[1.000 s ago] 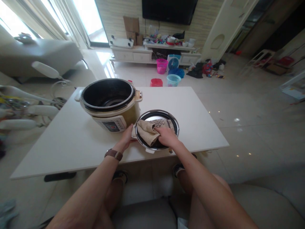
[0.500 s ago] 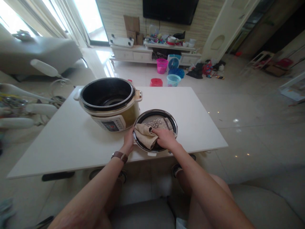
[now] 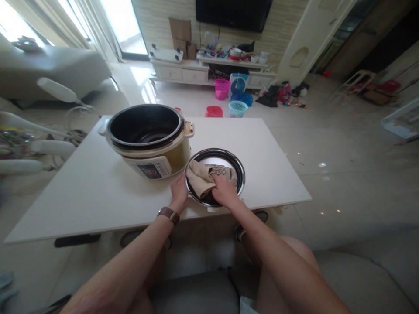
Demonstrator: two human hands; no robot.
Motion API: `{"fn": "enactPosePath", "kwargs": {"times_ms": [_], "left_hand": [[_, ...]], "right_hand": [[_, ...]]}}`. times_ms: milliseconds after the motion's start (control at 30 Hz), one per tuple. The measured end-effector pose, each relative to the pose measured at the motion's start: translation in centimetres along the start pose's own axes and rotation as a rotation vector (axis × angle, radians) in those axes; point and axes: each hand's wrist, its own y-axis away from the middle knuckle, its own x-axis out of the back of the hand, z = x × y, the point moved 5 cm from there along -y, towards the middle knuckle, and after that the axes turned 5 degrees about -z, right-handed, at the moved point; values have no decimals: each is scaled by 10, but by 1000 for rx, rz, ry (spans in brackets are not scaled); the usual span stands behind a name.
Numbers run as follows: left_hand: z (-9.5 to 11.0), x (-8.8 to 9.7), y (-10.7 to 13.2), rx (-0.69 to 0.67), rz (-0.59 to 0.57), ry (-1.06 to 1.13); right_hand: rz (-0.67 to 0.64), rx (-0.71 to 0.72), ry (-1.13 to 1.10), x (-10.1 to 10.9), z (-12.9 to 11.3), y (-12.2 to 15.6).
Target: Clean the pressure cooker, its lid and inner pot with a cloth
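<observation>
A round pot lid (image 3: 241,172) with a shiny metal rim lies inner side up near the table's front edge. My left hand (image 3: 180,192) grips its left rim, the fingertips hidden under the edge. A beige patterned cloth (image 3: 199,176) is bunched inside the lid, and my right hand (image 3: 224,190) is closed on it, pressing it against the lid's inner face. To the left stands an electric pressure cooker (image 3: 176,158) without its lid, its dark inner pot (image 3: 144,126) showing and its control panel facing me.
The white table (image 3: 81,200) carries the cooker and lid. White-handled objects (image 3: 57,90) stand off its left side. Beyond the table are a red stool (image 3: 214,112), a light blue basket (image 3: 237,109) and a pink basket (image 3: 222,89) on the floor.
My right hand and the cloth have shifted slightly left across the lid, baring more of its inner face at the top. My left hand still holds the rim.
</observation>
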Motion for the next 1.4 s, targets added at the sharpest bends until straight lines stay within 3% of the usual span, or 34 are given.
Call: {"fn": "enactPosePath", "kwargs": {"times_ms": [167,267,467,633,867,1000,1100,1233,1400], "left_hand": [[-3,2,-1,-60,28,-66],[-3,1,-4,-106,38,-88],[15,1,-2,-225,115,-171],[26,-1,4,-252,130,-207],[43,-8,15,-336,-47,-260],[51,-8,14,-357,-125,-292],[54,-7,9,-322,-183,-327],[51,-1,4,-263,-220,-357],[39,9,9,-91,-235,-298]], "right_hand": [[88,-10,-278,-10,6,-4],[224,11,-379,0,16,-8],[471,-87,-377,27,45,-7],[409,-89,-260,20,53,-8],[241,-18,-408,-16,37,-11],[244,-40,-557,-36,33,-10],[323,-107,-704,-44,38,-14],[490,-160,-1001,-27,51,-19],[697,-126,-1057,34,69,-8]]}}
